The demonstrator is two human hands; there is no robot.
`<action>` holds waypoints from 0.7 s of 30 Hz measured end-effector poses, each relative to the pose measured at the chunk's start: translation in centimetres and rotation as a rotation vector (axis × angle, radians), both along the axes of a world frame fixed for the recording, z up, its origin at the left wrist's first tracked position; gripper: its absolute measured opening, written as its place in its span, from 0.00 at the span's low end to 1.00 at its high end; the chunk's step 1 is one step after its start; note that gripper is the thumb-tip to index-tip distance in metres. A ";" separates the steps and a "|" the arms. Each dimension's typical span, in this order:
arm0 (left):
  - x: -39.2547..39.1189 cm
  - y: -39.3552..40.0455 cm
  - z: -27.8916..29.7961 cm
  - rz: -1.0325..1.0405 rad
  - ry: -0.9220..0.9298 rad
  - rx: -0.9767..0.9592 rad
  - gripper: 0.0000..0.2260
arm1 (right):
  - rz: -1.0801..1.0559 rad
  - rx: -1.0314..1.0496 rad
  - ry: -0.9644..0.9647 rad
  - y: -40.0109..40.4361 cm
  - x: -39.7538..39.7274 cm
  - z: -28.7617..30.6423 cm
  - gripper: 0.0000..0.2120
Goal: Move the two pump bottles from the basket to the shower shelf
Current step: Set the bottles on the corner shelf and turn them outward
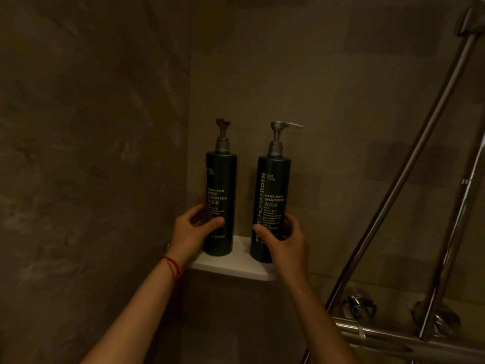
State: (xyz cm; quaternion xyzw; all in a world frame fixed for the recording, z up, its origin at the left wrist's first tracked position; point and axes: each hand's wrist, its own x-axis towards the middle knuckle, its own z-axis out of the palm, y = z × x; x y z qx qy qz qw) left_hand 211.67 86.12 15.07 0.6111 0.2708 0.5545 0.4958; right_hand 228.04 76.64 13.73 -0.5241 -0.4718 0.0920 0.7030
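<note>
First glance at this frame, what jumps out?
Two dark green pump bottles stand upright on the white corner shelf at centre: the body cleanser on the left, the shampoo on the right. The left hand wraps the cleanser low down and the right hand wraps the shampoo. Chrome shower pipes slant up the right side against the dim brown tile.

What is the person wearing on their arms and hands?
Both forearms are bare, with no sleeves showing. The left hand has a thin red string bracelet looped around its wrist. The right hand wears nothing that can be seen: no ring, watch or glove.
</note>
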 end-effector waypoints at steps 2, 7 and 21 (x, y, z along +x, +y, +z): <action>0.1 0.0 0.1 0.008 0.005 0.004 0.30 | -0.005 0.007 -0.002 -0.1 -0.2 0.1 0.30; 0.1 0.1 0.2 -0.015 -0.018 -0.028 0.30 | 0.025 0.010 -0.008 -0.1 0.1 -0.1 0.30; -0.5 -0.1 -0.1 -0.036 0.025 -0.001 0.29 | 0.068 0.017 0.032 0.1 0.9 -1.2 0.28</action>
